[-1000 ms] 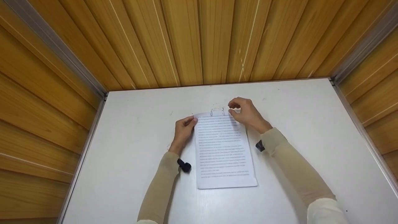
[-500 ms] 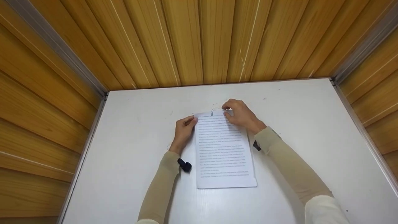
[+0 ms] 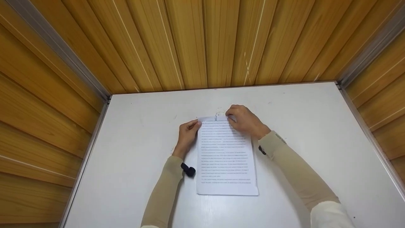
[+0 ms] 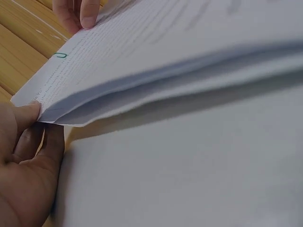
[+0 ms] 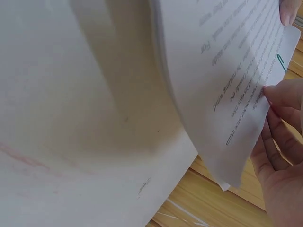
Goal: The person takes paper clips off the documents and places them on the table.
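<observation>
A stack of printed paper sheets (image 3: 225, 158) stands out before me, its top edge raised off the table. My left hand (image 3: 186, 137) pinches its upper left corner, thumb on the printed face and fingers behind. A green paper clip (image 5: 280, 61) sits on the top edge between my hands. To the right of it, my right hand (image 3: 246, 121) pinches the top edge where a second paper clip was visible; in the right wrist view only a sliver of red (image 5: 270, 103) shows by the thumb. The fingers hide the rest of that clip.
The white table (image 3: 136, 142) carries faint scuffs and a few dark marks. Wood-patterned panels (image 3: 190, 44) rise behind it and at both sides. A dark wrist camera (image 3: 189, 170) sits on the left sleeve.
My right hand has moved left along the top edge and closed its fingers over the right-hand paper clip. The left hand keeps its hold on the corner.
</observation>
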`<state>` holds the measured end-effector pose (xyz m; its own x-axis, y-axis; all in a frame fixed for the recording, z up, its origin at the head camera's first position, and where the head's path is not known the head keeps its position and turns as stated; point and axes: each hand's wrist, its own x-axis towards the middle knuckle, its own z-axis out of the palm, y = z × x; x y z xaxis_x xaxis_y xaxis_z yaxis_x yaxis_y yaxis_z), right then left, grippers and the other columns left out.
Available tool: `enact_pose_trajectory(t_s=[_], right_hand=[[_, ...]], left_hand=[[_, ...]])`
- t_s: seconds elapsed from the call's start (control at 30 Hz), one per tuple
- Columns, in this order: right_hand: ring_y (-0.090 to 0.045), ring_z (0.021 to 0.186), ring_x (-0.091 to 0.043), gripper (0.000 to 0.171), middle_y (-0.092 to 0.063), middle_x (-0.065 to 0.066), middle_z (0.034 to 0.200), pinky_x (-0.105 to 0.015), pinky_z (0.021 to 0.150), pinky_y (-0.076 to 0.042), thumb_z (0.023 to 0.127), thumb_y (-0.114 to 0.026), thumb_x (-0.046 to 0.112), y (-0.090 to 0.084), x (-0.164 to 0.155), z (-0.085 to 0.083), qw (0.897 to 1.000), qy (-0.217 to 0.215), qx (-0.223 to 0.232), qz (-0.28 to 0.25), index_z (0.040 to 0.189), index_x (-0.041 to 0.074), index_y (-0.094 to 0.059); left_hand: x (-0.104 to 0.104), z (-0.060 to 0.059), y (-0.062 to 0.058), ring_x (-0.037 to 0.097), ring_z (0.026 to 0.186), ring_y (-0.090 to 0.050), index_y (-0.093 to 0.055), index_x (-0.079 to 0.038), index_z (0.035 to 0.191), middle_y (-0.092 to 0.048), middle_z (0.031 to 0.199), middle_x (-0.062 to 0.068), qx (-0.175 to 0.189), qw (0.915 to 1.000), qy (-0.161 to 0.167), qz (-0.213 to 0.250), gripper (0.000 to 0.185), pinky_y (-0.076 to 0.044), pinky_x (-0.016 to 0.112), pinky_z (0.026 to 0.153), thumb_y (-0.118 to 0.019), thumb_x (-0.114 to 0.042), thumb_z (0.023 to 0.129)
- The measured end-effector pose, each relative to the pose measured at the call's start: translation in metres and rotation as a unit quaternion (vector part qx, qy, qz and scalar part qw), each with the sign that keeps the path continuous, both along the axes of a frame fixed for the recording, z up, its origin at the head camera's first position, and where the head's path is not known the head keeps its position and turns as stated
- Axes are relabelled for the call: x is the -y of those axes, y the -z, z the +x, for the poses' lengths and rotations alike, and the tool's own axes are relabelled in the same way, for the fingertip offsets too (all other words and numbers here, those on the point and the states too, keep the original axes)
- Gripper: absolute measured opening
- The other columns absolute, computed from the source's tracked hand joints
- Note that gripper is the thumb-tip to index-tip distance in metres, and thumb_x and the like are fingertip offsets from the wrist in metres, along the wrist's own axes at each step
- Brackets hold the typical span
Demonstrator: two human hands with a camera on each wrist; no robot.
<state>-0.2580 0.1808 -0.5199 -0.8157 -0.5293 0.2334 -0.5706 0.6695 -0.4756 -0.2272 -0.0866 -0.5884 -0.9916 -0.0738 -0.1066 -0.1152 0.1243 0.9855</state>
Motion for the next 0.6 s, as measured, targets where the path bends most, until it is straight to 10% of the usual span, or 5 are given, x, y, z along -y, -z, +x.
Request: enact_pose_trajectory(t_s=[0.6], right_hand=[[-0.072,0.105,-0.033,0.013,-0.075,-0.016,0.108,-0.046,0.095,-0.061,0.100,-0.071,0.005,0.0000,0.0044,-0.0020,0.996,-0.010,-0.060,0.066,0.108,-0.002,-0.079]], left_hand=[[0.0006,-0.0001,-0.0028,0.025,0.126,-0.070,-0.070,0.000,0.137,-0.074,0.133,0.016,0.020,0.9995,0.001,0.026,0.038,-0.051,0.042,0.115,-0.070,-0.020,0.105]])
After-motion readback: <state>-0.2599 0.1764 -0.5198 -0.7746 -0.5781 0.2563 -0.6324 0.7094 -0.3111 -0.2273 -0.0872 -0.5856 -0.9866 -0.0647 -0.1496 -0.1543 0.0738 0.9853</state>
